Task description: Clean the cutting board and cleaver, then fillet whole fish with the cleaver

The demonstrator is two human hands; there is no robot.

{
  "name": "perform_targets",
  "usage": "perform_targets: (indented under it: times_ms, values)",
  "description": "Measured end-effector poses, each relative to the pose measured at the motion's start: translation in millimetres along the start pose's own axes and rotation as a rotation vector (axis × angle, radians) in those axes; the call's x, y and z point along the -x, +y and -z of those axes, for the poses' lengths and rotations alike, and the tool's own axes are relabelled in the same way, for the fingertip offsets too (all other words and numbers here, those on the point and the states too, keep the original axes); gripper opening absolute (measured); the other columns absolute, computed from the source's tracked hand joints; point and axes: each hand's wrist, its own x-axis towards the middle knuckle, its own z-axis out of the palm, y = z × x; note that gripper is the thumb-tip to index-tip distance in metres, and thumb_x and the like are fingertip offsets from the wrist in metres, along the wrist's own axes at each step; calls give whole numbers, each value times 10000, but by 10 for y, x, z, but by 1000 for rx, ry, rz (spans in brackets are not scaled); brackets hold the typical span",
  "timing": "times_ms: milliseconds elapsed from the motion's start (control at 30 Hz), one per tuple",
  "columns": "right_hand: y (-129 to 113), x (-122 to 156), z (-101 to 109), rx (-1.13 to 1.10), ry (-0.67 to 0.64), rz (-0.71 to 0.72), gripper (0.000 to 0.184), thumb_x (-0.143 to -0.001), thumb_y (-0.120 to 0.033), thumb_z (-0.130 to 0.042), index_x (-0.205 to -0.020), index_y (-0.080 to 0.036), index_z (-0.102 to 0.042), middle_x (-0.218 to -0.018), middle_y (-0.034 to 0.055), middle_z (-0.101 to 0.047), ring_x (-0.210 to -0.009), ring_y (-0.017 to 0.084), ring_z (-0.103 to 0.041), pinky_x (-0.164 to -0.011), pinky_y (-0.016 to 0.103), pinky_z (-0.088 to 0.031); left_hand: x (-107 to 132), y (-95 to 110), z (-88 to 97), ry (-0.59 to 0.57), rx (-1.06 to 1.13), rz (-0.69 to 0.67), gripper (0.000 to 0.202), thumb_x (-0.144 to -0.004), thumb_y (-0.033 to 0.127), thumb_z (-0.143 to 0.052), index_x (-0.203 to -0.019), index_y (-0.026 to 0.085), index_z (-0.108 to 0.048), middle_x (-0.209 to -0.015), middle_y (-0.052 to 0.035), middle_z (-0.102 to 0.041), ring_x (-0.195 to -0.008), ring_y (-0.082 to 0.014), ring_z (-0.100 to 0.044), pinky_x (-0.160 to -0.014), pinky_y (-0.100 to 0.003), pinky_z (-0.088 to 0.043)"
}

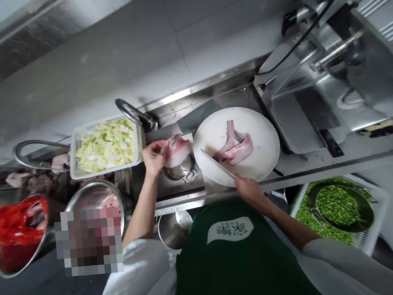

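Note:
My left hand (153,157) is closed on a pale pink piece of fish (176,150), holding it above a small steel bowl (179,171) just left of the round white cutting board (246,134). My right hand (248,189) grips the handle of a knife (216,163) whose blade lies over the board's near left edge. Two strips of pink fish (235,147) lie in the middle of the board.
A white basket of chopped cabbage (106,146) sits left by a tap (134,112). Steel bowls hold red material (15,225) and meat (101,199). A meat slicer (332,85) stands right. A basket of green peas (336,211) sits below the counter.

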Motion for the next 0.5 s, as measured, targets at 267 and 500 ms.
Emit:
perform_targets:
  times_ms: [267, 500]
  values:
    - [196, -60, 131, -109, 92, -262, 386, -1109, -299, -300, -1350, -133, -553, -1085, 211, -744, -1039, 320, -750, -896, 387, -509, 535, -387, -923, -196, -541, -379, 252, -984, 279, -539, -994, 172, -766, -941, -140, -722, -977, -297, -662, -916, -458, -547]
    - [207, -67, 101, -211, 74, -288, 377, -1113, -325, -302, -1330, -144, -551, -1104, 193, -739, -1047, 307, -738, -905, 373, -492, 999, -652, -1728, -616, -454, -324, 198, -982, 320, -607, -1014, 217, -773, -1151, -133, -752, -1167, -302, -653, -1101, -456, -506]
